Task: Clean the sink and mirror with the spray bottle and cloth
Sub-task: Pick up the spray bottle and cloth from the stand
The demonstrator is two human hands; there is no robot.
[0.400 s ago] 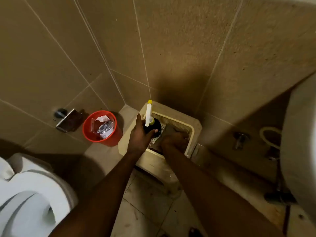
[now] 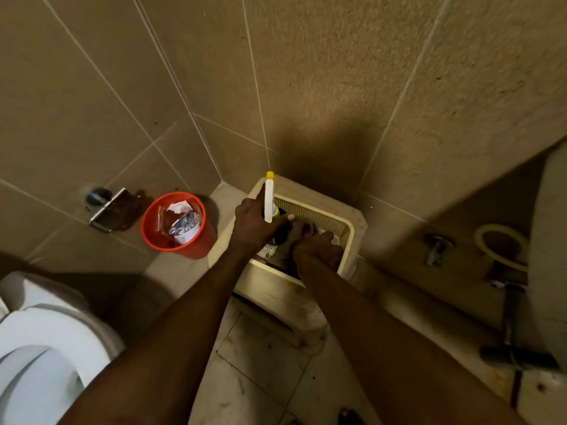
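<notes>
Both arms reach down into a cream plastic basket that sits on a low cream stand in the corner of the tiled bathroom, its slatted wall and perforated bottom showing around the hands. The left hand is wrapped around the neck of the spray bottle, thumb lying across the front just under the white nozzle head with its yellow tip, which points up toward the wall; the bottle's dark body stands inside the basket, mostly hidden by the fingers. Just beside it, the right hand is curled down over a dark, bunched cloth lying in the basket, its fingers closed into the fabric; how much of the cloth lies under the palm cannot be made out in the dim light. To the left of the basket, on the floor against the wall, stands a red bin holding crumpled white paper, clear plastic wrapping and a shiny foil-like packet. A metal paper holder is fixed to the wall tiles next to the bin. The white toilet with its open seat fills the lower left corner, and the pale curved underside of the sink rises along the right edge, with a valve and dark pipework on the wall beneath it.
</notes>
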